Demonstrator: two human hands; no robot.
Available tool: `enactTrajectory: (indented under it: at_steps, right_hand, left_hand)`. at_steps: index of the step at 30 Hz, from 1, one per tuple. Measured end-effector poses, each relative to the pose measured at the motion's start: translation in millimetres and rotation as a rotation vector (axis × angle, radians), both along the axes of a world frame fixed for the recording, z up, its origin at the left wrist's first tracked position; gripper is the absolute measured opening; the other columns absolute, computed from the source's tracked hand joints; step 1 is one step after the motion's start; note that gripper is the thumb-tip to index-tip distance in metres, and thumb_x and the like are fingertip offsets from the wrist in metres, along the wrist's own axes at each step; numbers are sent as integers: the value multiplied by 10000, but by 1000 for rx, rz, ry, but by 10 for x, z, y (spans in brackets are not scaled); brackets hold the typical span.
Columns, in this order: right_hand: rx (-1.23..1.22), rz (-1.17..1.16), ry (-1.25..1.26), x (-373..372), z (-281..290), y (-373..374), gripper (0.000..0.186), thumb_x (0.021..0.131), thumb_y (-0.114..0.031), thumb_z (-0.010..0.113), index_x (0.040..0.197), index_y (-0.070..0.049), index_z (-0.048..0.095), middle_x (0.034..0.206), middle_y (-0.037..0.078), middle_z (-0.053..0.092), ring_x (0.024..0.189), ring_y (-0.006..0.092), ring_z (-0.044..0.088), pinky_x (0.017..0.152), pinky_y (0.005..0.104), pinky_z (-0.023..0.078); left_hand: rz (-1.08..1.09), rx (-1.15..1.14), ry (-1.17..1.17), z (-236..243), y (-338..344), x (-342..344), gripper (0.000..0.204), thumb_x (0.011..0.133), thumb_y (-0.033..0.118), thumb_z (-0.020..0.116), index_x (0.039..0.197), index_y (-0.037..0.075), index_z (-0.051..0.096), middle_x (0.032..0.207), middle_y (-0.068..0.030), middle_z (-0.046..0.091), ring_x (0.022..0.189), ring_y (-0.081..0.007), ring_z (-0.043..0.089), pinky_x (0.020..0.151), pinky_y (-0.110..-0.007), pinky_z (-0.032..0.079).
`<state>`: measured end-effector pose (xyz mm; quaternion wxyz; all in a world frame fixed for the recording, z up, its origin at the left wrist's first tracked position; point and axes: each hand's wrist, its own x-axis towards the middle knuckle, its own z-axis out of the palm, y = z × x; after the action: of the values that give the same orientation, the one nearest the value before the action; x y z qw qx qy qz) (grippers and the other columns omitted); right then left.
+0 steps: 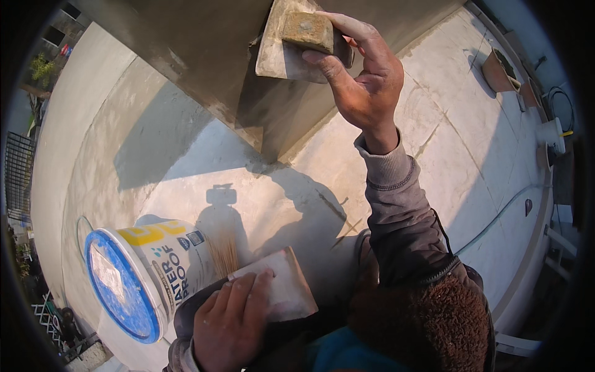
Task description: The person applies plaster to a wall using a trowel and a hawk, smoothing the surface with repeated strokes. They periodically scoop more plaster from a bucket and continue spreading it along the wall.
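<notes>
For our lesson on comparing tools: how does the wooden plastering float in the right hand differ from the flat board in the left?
The wooden plastering float is raised against the grey wall; the flat board sits low by the bucket. The float has a block handle; the board shows none. Both are plaster-smeared.

Seen from above my head: my right hand (365,80), raised at the top centre of the frame, grips the worn wooden block handle of a flat grey plastering float (282,46) pressed against a wet grey cement wall (204,43). At the bottom centre, my left hand (232,319) holds a flat, pale square board (288,285). A white plastic bucket with a blue lid (139,276) sits at lower left on the pale concrete floor (465,155).
</notes>
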<state>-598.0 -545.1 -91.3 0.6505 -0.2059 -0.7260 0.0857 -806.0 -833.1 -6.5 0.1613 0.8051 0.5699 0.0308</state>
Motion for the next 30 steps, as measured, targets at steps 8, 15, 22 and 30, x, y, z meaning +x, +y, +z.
enactTrajectory:
  at_steps: [8, 15, 22, 30]
  right_hand:
    - [175, -20, -352, -341, -292, -472, 285, 816, -130, 746, 1098, -173, 741, 1065, -28, 753, 928, 160, 711, 790, 302, 478]
    - [-662, 316, 236, 1, -837, -712, 385, 941, -161, 745, 1261, -5, 599, 1131, 109, 712, 996, 210, 703, 888, 352, 556]
    - [-1051, 592, 1095, 210, -1285, -461, 358, 988, -125, 670, 1278, -34, 481, 1239, 95, 629, 1152, 184, 612, 930, 391, 534]
    - [-1111, 315, 1135, -184, -884, -237, 416, 908, -84, 772, 1208, -21, 491, 1089, 93, 672, 977, 186, 674, 797, 382, 577]
  left_hand:
    - [-39, -10, 1, 0, 78, 91, 452, 958, 304, 677, 1301, 22, 594, 1101, -172, 677, 878, -339, 702, 720, -409, 577]
    - [-39, -14, 15, 20, 19, 205, 458, 953, 298, 683, 1301, 15, 592, 1112, -170, 675, 893, -335, 698, 717, -405, 577]
    - [-40, -44, 45, 44, -8, 256, 483, 962, 282, 670, 1344, 6, 563, 1132, -189, 660, 938, -356, 672, 744, -435, 556]
    - [-4, -95, 28, 47, 3, 232, 491, 963, 269, 665, 1359, 4, 549, 1129, -199, 644, 946, -361, 659, 749, -451, 546]
